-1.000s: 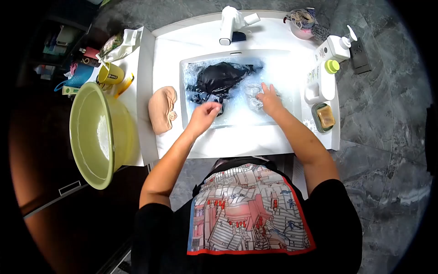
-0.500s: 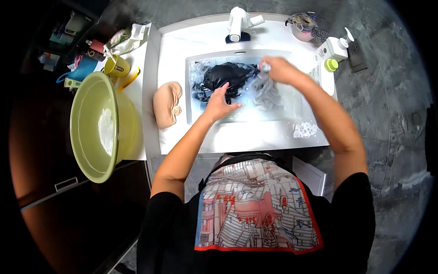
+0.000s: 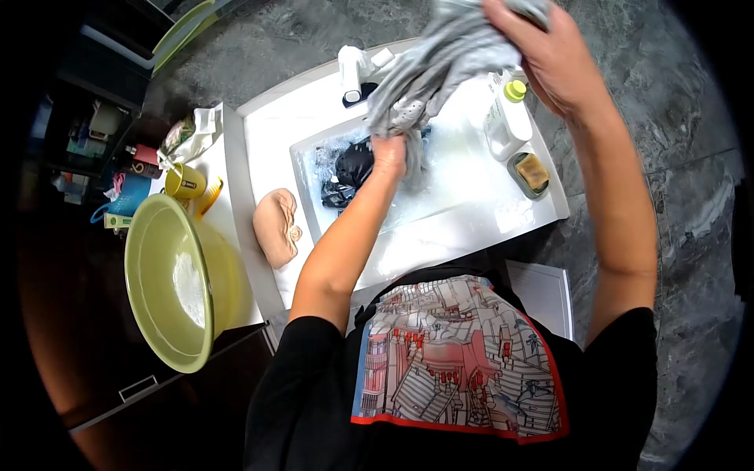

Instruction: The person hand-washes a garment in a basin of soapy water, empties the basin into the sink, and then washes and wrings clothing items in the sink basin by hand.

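A wet grey cloth [image 3: 444,67] is stretched in the air above the sink [image 3: 302,169]. My right hand [image 3: 550,55] grips its upper end, near the top edge of the view. Lower down, my left hand [image 3: 389,155] is closed around the cloth's other end, with a bit of fabric hanging below it. Black fabric [image 3: 355,163] lies in the sudsy water at the sink's left side, partly behind my left forearm. The cloth hides part of the sink's back edge.
A green basin [image 3: 169,282] stands tilted on the left beside a yellow cup [image 3: 184,182]. Beige cloth [image 3: 276,228] rests left of the sink. The white faucet [image 3: 350,74] is behind; a green-capped bottle [image 3: 509,122] and soap dish [image 3: 530,174] stand right.
The grey cloth has risen out of the water with my right hand, up and to the right. My left hand has left the black fabric and taken hold of the grey cloth. The view has tilted.
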Demonstrator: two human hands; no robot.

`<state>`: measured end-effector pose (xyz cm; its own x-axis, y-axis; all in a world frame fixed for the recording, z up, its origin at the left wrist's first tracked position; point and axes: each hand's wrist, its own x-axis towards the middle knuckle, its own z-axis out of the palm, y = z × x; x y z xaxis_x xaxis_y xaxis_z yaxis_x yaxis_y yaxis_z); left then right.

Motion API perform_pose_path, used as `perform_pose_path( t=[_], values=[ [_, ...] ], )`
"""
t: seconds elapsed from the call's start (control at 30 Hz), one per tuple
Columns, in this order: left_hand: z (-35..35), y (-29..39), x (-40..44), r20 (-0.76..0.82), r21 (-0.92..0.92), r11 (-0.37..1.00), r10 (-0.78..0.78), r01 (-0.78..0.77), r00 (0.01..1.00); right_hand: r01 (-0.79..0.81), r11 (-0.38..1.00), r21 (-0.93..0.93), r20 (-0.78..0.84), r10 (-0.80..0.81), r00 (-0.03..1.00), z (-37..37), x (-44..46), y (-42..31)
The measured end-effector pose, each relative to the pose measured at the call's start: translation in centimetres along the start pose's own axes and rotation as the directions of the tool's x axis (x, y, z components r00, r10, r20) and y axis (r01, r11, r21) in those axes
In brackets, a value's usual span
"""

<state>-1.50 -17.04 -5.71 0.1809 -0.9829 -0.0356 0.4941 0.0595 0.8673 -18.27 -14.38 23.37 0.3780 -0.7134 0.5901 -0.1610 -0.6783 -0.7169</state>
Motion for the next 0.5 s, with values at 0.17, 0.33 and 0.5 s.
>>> perform_pose_path(
  t=[0.17,0.33,0.5],
  values=[
    [0.0,8.0,-0.3,0.085,-0.28,0.954,-0.086,0.107,0.993,-0.485,0.636,0.6,-0.289,0.737,0.611,-0.6,-10.5,9.7],
    [2.4,10.6,-2.3,0.167,-0.26,0.942,-0.171,0.211,0.971,-0.837,0.127,0.532,-0.071,0.992,0.105,10.0,-21.7,23.8],
    [3.1,10.7,-3.2,0.109,0.331,0.942,0.02,-0.055,0.994,-0.576,0.744,0.339,-0.09,0.635,0.767,12.8,-18.0,20.0]
  ],
)
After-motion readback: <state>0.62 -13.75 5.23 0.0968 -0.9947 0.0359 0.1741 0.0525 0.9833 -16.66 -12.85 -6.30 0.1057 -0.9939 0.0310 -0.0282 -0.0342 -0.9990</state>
